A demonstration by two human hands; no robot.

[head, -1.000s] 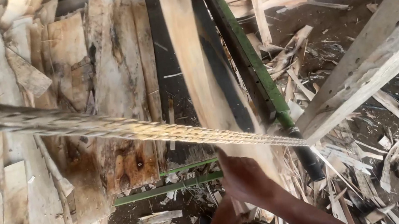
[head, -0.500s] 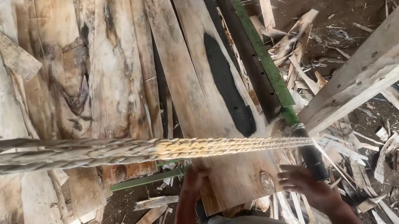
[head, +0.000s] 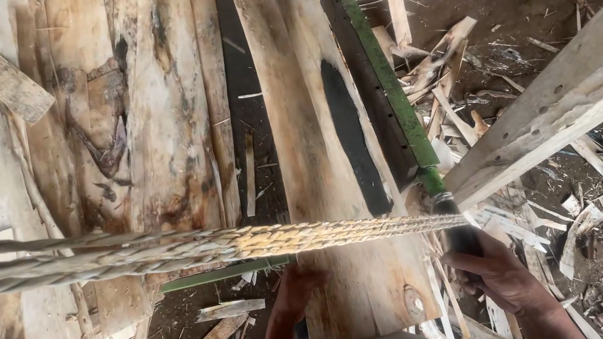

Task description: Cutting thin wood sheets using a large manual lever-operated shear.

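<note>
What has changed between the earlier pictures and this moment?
A second ago only one hand showed, at the plank's near end. Now the left hand holds its left edge and the right hand grips the dark handle of the green bar. The rope and the slanted beam stayed as they were.

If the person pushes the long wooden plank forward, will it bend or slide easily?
The plank looks thick and long, so probably stiff and fairly heavy. Its rough sawn face may drag rather than slide. The left hand at its near end suggests pushing needs firm contact.

Bare forearms, pale patterned garment
</note>
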